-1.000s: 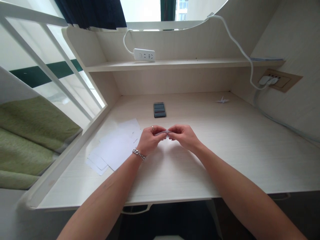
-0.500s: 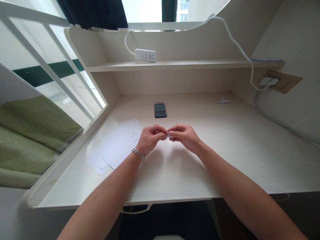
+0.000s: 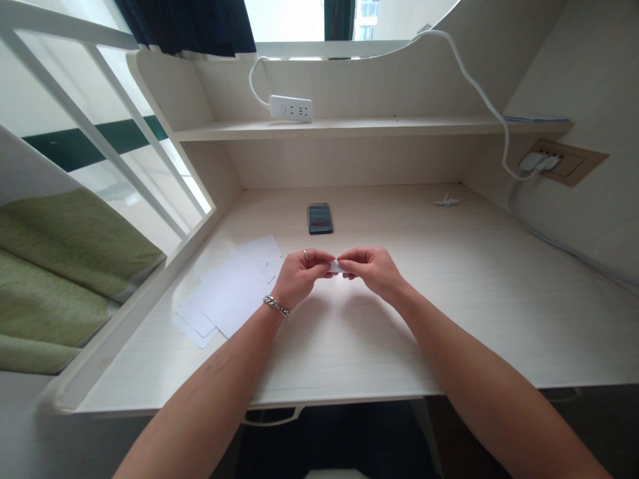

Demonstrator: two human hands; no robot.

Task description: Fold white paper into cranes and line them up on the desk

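A small folded piece of white paper (image 3: 335, 266) is pinched between my two hands, just above the desk. My left hand (image 3: 300, 271), with a ring and a chain bracelet, grips its left side between thumb and fingers. On the other side, the thumb and fingers of my right hand (image 3: 372, 267) close on its right end. The fingers cover most of the paper, so its folded shape is hard to make out. Beyond the hands lies a dark phone (image 3: 320, 219), its screen blurred.
Loose white sheets (image 3: 234, 286) overlap on the desk (image 3: 474, 299) at the left. A folded paper crane (image 3: 446, 200) rests at the back right. A white power strip (image 3: 291, 108) sits on the shelf (image 3: 359, 128); its cable (image 3: 479, 93) runs down to a wall socket (image 3: 566, 163).
My hands have drawn slightly apart, the right one shifting a little to the right. More of the white paper shows between the fingertips. The desk items have not moved.
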